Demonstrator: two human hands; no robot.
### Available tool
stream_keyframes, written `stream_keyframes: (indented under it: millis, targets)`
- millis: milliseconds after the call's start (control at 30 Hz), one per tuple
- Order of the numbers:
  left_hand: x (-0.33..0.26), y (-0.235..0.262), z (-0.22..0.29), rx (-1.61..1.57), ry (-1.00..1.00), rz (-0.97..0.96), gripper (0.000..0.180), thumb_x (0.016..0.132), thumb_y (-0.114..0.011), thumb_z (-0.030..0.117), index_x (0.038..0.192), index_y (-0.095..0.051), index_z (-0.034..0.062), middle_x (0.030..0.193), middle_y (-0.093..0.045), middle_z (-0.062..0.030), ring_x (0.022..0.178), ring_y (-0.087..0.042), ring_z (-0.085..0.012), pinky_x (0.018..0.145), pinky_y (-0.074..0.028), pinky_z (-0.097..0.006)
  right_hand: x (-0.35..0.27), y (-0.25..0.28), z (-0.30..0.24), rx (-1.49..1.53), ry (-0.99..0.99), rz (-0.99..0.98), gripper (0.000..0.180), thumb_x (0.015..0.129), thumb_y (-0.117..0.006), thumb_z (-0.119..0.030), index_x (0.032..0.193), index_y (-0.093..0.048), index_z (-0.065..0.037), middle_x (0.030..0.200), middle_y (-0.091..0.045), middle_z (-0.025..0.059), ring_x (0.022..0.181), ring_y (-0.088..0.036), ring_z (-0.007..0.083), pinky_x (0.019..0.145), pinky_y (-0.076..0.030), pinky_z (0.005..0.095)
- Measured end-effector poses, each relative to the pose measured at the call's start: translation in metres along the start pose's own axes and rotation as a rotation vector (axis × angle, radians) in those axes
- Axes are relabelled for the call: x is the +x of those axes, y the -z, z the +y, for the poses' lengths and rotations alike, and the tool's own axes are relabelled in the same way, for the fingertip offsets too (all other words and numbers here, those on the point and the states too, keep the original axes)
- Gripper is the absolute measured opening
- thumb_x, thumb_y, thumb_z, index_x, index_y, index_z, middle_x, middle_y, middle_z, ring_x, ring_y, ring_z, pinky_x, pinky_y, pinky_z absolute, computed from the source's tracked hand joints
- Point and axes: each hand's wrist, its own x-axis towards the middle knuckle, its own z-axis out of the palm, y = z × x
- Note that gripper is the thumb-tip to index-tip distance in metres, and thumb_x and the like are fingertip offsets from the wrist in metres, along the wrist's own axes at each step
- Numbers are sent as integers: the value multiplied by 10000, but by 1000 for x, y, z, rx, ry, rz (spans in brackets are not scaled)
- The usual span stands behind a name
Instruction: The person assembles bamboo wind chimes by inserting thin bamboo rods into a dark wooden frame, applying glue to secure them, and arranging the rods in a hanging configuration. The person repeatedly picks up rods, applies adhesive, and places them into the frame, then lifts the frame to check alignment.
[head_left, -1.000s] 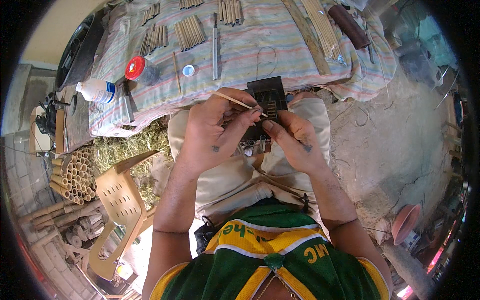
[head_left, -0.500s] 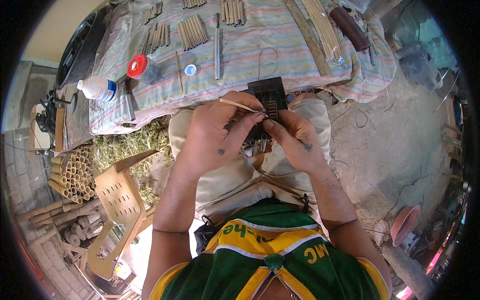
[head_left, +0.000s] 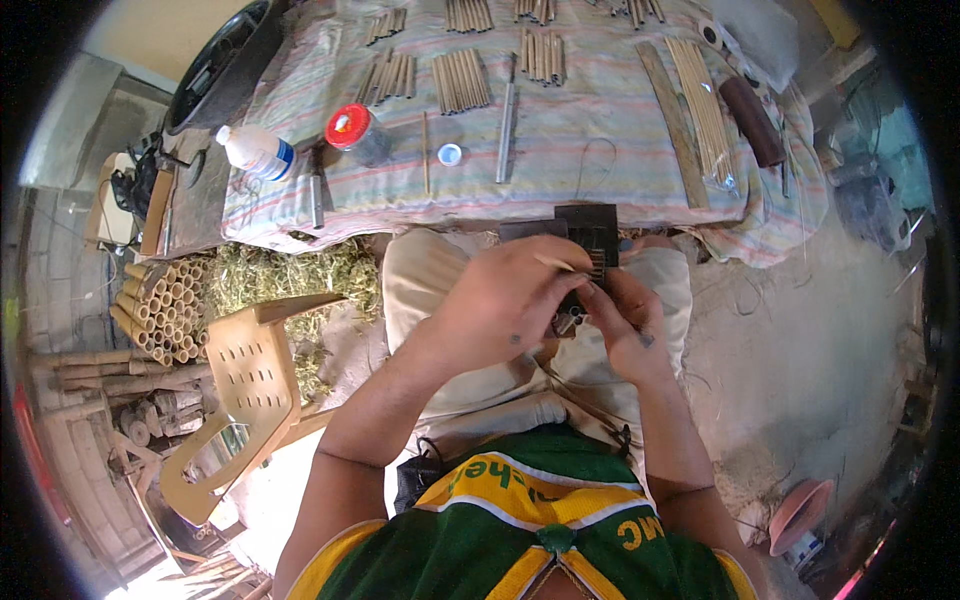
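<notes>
Now the left hand (head_left: 510, 300) has rolled further over the box (head_left: 588, 217) than half a second ago; less of the stick (head_left: 553, 263) shows, and the whole view has shifted, revealing more tubes (head_left: 468, 14) toward the tabletop's (head_left: 560, 190) far edge. Left pinches the stick, slightly blurred, tip hidden by fingers. Right hand (head_left: 632, 318) curls at the box's right side; cannot tell whether it grips. Box lies over the lap by the tabletop's near edge, partly covered; contact there unclear. Farthest tubes cut off above. Open cloth between rod (head_left: 506, 135) and slat (head_left: 672, 125) carries a wire loop (head_left: 598, 166); floor (head_left: 770, 350) extends beyond the near right corner.
</notes>
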Motion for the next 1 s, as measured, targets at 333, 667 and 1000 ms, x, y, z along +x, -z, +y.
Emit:
stream_keyframes:
  millis: [333,667,1000]
  targets:
    - [-3,92,-137,648,517,142,299,860,-663,112,1088,-604,-71,894,-689,-237,832,-687,-342,706,-528,-425,7,8,-1,-202,100,-64,196,962,-602,-181,822,-584,-45,712,-498,-71,643,-386,21,530,-313,220]
    - [32,61,-156,867,622,-82,143,768,-609,51,844,-649,-64,934,-661,-263,870,-646,-448,796,-527,-505,8,9,-2,-185,48,-32,218,960,-611,-203,816,-584,-42,692,-513,-44,625,-427,34,523,-338,236]
    - [7,150,-135,-193,377,709,115,837,-648,5,910,-591,-63,826,-672,-150,696,-666,-195,667,-558,-288,10,9,-4,-194,63,32,188,959,-605,-169,830,-571,-36,757,-514,-52,695,-401,33,589,-339,229]
